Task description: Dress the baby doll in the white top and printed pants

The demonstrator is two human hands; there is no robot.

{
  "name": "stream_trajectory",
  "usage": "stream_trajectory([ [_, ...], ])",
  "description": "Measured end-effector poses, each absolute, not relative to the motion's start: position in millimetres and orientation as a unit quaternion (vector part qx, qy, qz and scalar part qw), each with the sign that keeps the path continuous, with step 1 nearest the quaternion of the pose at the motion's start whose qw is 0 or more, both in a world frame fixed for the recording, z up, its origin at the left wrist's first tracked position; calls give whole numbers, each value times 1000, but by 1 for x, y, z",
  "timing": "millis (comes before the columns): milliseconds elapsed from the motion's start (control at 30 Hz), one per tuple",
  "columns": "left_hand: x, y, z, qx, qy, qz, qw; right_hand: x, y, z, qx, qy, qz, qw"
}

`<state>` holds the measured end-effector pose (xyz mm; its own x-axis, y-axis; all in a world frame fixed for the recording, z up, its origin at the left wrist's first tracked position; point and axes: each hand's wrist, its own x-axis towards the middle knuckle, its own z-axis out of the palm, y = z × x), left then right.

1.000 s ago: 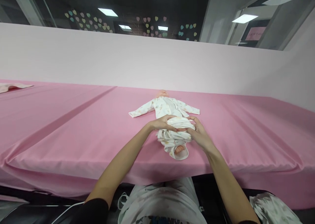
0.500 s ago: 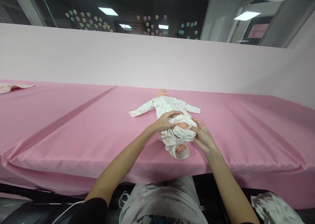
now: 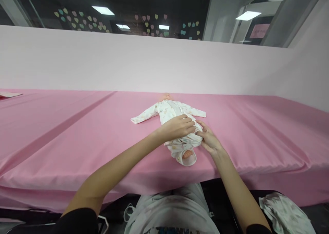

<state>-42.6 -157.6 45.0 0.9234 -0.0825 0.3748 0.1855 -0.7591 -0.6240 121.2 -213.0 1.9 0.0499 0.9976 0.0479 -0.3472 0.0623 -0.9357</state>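
A baby doll [image 3: 167, 96] lies on its back with its head toward the wall, dressed in a white patterned baby top [image 3: 168, 110] with the sleeves spread. Bunched white baby pants [image 3: 177, 146] surround its legs. One bare foot [image 3: 187, 154] shows in the nearer leg opening. My left hand [image 3: 180, 127] lies across the upper pant leg, its fingers curled in and covering the other foot's place; what they grip is hidden. From the right side, my right hand [image 3: 209, 138] pinches the gathered fabric of the pants between thumb and fingers.
A pink sheet [image 3: 89, 138] covers the table, with its front edge close to my lap. Behind it rises a white wall [image 3: 144, 62]. A crumpled white cloth [image 3: 285, 211] lies below the table at the right. Another cloth [image 3: 10, 95] rests at the far left.
My left hand has moved right over the pant leg and its fingers have curled in, hiding the foot that showed there. My right hand stays at the fabric. The view has shifted slightly.
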Motion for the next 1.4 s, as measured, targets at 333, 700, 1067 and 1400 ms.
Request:
stream_trajectory([
  [333,-61,-156,56,-934,-94,-214,270,135,-185,-19,-519,-615,192,562],
  [700,-59,-161,30,-968,-122,-213,49,161,-190,-14,-429,-624,473,452],
  [1067,-86,-161,63,-967,-135,-175,-129,129,-185,-14,-413,-727,377,397],
  [1400,-73,-87,12,-811,-369,-423,-163,158,-122,28,-536,-616,337,469],
])
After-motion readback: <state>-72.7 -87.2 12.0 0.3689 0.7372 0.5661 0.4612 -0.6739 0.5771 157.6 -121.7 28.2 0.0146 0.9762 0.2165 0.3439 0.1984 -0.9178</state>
